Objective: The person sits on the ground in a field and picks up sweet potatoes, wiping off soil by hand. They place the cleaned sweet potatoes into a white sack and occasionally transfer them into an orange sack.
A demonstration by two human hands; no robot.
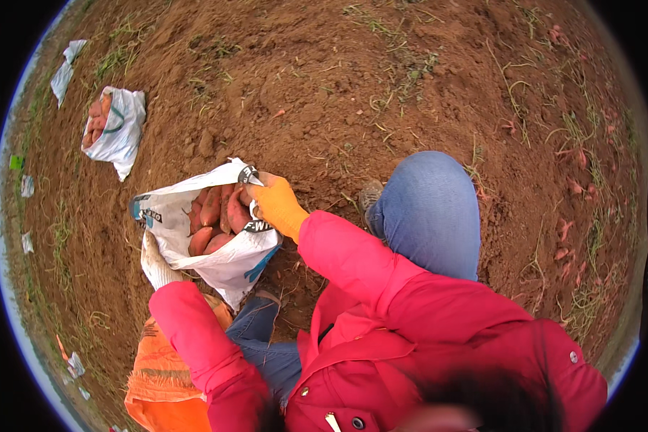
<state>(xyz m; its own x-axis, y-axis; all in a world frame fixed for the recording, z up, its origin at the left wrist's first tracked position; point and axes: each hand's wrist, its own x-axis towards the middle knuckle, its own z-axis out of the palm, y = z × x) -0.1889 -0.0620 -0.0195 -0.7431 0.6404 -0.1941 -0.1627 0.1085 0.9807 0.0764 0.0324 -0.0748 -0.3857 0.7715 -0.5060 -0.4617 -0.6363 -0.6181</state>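
A white woven plastic sack (210, 264) with dark printed lettering lies tilted on the soil before me, its mouth spread wide. Several reddish sweet potatoes (211, 208) show inside it. My right hand (274, 202), in an orange knitted glove, grips the sack's rim at the upper right. At the sack's lower left side is my left hand (155, 261), in a white knitted glove; its fingers lie against the outside of the sack and are partly out of sight, so its hold is unclear.
Another white sack (127, 129) of sweet potatoes stands at the upper left. Beyond it lies a whitish bag (63, 73). An orange mesh sack (164, 378) is beside my left arm. Scattered sweet potatoes (566, 229) and vines lie along the right. Brown loose soil (302, 81) surrounds me.
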